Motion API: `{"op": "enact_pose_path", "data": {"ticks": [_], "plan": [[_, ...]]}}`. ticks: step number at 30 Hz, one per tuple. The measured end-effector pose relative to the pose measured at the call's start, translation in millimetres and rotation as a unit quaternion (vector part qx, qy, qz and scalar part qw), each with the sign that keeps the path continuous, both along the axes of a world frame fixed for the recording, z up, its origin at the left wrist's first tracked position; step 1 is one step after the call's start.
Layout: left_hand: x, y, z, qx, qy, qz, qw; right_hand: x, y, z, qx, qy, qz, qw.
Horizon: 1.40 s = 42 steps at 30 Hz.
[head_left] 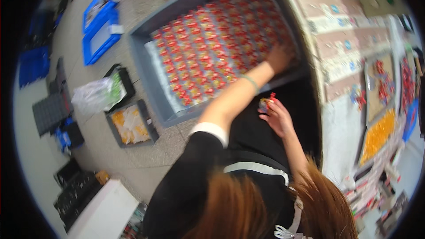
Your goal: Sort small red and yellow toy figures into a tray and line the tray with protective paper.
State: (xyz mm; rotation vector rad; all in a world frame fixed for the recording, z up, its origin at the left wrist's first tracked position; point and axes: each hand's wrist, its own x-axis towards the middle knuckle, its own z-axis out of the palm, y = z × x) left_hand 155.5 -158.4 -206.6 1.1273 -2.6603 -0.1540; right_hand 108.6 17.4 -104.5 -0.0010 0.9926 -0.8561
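Observation:
A large grey bin (pixel 150 82) on the floor is filled with rows of small red packets (pixel 208 44). My left hand (pixel 280 57) reaches across to the bin's right side and lies on the packets there. Motion blur hides its fingers, so its grip is unclear. My right hand (pixel 276 116) is held closer to my body, above my dark lap, and pinches a small red packet (pixel 267 102) between its fingertips. My own hair and black top fill the bottom of the view.
Left of the bin are a small dark tray of yellow packets (pixel 131 126), a clear plastic bag (pixel 98 95), blue crates (pixel 101 24) and dark grid trays (pixel 51 113). A white box (pixel 106 214) sits bottom left. Trays of red (pixel 380 84) and orange sweets (pixel 378 135) stand at the right.

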Motion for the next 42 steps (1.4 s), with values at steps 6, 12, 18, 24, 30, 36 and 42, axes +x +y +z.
{"op": "enact_pose_path", "data": {"ticks": [6, 12, 18, 24, 30, 36, 42], "plan": [[-28.3, 10.2, -41.0, 0.060, 0.045, 0.020, 0.997, -8.9, 7.5, -2.1, 0.003, 0.016, -0.002, 1.000], [-18.7, 12.3, -35.2, 0.082, 0.043, 0.040, 0.995, -3.3, 9.3, -3.4, -0.006, 0.005, 0.016, 1.000], [39.6, 15.6, 51.7, 0.107, 0.165, 0.189, 0.962, -10.7, 7.5, -6.9, -0.012, 0.006, 0.004, 1.000], [238.1, 50.5, 85.3, 0.244, 0.397, 0.515, 0.720, -10.2, 4.9, -6.1, -0.006, 0.008, 0.005, 1.000], [401.5, 139.3, -6.3, 0.375, 0.322, 0.629, 0.600, 3.9, 1.8, -0.2, -0.014, 0.005, 0.027, 1.000], [363.2, 146.7, -13.7, 0.441, 0.330, 0.649, 0.525, -2.2, 5.7, -4.4, -0.015, 0.030, 0.035, 0.999], [367.6, 161.5, -26.7, 0.329, 0.290, 0.661, 0.609, 2.2, 5.6, -1.9, -0.015, 0.025, 0.029, 0.999]]}}
